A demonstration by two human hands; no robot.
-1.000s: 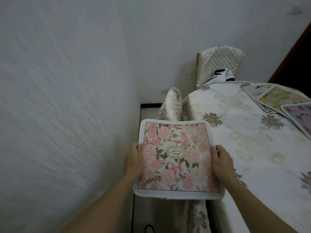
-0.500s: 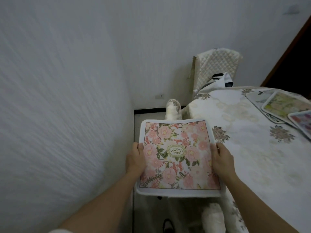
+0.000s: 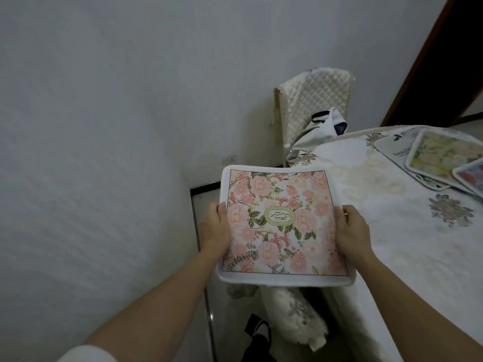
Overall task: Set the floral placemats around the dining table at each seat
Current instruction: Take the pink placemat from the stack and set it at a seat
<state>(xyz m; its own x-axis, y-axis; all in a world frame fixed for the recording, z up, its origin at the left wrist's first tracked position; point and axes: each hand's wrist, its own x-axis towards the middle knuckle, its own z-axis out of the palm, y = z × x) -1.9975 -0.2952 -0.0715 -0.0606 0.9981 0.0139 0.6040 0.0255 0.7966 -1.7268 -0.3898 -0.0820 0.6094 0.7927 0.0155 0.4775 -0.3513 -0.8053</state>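
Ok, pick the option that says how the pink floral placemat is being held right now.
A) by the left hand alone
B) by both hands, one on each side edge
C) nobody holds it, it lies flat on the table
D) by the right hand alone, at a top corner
B: the left hand grips the left edge of the pink floral placemat and the right hand grips its right edge.

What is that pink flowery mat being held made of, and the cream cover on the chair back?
The pink floral placemat looks like soft, matte printed fabric with a thick fuzzy white border; it bows slightly while held. The cream quilted chair-back cover seems padded cloth, perhaps satin: diamond stitching and a faint sheen.
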